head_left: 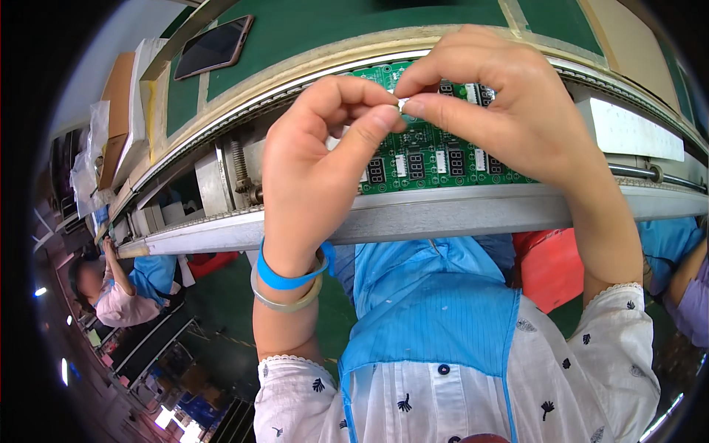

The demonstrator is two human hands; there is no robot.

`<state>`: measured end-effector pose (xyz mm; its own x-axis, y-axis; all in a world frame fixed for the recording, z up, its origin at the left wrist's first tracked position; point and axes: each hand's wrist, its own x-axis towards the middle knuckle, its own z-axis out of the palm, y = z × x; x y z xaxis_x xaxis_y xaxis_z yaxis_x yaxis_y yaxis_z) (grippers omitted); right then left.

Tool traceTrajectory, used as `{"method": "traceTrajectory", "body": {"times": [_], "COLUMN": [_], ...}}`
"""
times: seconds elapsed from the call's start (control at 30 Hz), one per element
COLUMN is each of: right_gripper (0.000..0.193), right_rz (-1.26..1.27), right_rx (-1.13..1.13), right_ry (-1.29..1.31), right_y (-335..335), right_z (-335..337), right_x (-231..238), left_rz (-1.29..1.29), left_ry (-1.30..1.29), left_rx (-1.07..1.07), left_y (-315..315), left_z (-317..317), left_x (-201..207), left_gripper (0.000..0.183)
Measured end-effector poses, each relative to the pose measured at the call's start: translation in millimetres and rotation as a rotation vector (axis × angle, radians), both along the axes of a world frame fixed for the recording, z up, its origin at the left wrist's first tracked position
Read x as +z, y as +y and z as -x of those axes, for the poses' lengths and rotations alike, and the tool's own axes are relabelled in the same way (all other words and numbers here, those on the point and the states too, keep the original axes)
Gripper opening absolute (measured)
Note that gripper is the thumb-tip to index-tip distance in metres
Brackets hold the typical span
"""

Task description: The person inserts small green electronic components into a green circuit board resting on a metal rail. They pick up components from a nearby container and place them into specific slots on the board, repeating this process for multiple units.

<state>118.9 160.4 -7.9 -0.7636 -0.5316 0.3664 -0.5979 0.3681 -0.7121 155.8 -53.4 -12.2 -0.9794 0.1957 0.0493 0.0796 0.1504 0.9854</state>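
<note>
A small white connector is pinched between the fingertips of both hands, above a green circuit board panel. My left hand comes from the left with thumb and forefinger closed at the part, its other fingers curled. From the right my right hand meets it, thumb and forefinger closed on the same part. Black digit displays and white connectors stand in rows on the panel. Both hands cover some of the panel.
The panel lies between conveyor rails, with a metal rail on the near side. A phone rests on the green surface at the far left. A white box sits at the right. Another person is at the left; a red seat is below.
</note>
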Motion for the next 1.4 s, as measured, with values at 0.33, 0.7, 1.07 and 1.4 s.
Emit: {"method": "traceTrajectory", "body": {"times": [0.33,0.7,1.07,1.4], "right_gripper": [0.013,0.014,0.014,0.011], "right_rz": [0.084,0.093,0.101,-0.149], "right_rx": [0.030,0.008,-0.043,-0.082], "right_ry": [-0.192,-0.334,-0.081,0.178], "right_y": [-1.8,-7.6,-15.4,-23.1], "right_z": [-2.0,-2.7,-0.6,7.3], "right_x": [3.6,7.1,-2.4,-8.5], "left_rz": [-0.316,-0.288,-0.279,-0.005], "left_ry": [-0.162,-0.230,-0.231,0.041], "left_rx": [-0.079,-0.140,-0.151,0.165], "left_y": [-4.5,-10.5,-13.7,-23.0], "left_z": [-0.8,0.8,0.9,-7.2], "left_x": [-5.2,-10.2,-16.2,-25.6], "left_gripper": [0.027,0.024,0.019,0.023]}}
